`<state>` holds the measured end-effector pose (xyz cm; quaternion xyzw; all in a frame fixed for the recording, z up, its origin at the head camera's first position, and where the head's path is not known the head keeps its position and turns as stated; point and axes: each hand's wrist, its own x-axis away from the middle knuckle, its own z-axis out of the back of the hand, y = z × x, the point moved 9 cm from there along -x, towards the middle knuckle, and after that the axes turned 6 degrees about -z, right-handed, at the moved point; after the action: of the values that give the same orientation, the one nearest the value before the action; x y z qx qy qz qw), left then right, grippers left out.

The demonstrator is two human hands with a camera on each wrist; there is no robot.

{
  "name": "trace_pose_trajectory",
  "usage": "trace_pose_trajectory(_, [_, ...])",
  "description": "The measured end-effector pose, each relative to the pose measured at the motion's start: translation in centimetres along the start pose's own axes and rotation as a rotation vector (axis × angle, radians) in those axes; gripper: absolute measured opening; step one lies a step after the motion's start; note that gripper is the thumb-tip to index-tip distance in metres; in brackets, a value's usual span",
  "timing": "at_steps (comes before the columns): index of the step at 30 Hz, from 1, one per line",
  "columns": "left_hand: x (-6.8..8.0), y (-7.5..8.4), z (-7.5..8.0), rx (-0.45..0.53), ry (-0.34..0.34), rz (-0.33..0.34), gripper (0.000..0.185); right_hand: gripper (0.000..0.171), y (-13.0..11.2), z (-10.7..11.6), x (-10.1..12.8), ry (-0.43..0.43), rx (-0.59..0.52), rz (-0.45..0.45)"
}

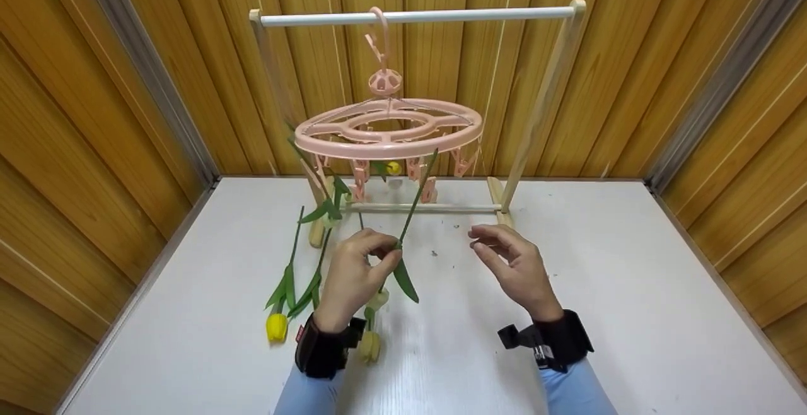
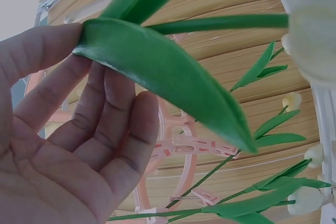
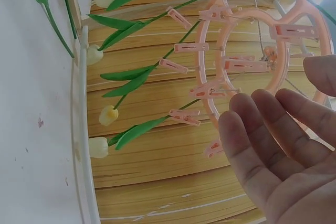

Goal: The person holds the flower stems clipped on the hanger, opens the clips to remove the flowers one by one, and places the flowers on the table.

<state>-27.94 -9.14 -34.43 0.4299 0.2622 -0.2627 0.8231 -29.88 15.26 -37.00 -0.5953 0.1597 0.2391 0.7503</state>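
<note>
My left hand (image 1: 356, 270) pinches the stem of a white tulip (image 1: 417, 204) between thumb and fingertips. Its stem end points up toward the pink clip hanger (image 1: 353, 149), and its pale bloom hangs downward. In the left wrist view, the held tulip's broad green leaf (image 2: 168, 72) crosses in front of the fingers. To the right, my right hand (image 1: 520, 267) is raised with fingers relaxed and slightly bent, holding nothing. Several tulips hang bloom-down from the hanger's clips (image 3: 191, 47), among them a white tulip (image 3: 98, 147) and a yellowish tulip (image 3: 108, 115).
The hanger hooks over the white rod (image 1: 479, 16) of a wooden stand (image 1: 536, 112). On the white table (image 1: 630, 314) lie a yellow tulip (image 1: 276, 328) at left and a pale yellow tulip (image 1: 370, 345) beside my left wrist. Wood-patterned panels (image 1: 712, 169) enclose the table.
</note>
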Motion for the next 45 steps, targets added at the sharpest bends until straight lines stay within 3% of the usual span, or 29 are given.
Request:
trace_pose_trajectory(12, [-0.2, 0.1, -0.9, -0.046, -0.028, 0.026, 0.008, 0.026, 0.3, -0.2, 0.1, -0.001, 0.014, 0.009])
trace_pose_trajectory(24, [-0.1, 0.6, -2.5, 0.025, -0.088, -0.002, 0.006, 0.026, 0.7, -0.4, 0.1, 0.001, 0.019, -0.023])
trace_pose_trajectory(32, [0.3, 0.6, -3.7, 0.073, -0.144, 0.021, 0.008, 0.026, 0.9, -0.2, 0.1, 0.009, 0.022, -0.030])
trace_pose_trajectory(39, [0.5, 0.1, -4.4, 0.055, -0.164, 0.037, 0.008, 0.026, 0.9, -0.4, 0.1, -0.002, 0.011, -0.030])
trace_pose_trajectory(45, [0.6, -0.6, -4.7, 0.063, -0.177, 0.085, 0.007, 0.026, 1.0, -0.5, 0.1, -0.005, 0.017, -0.035])
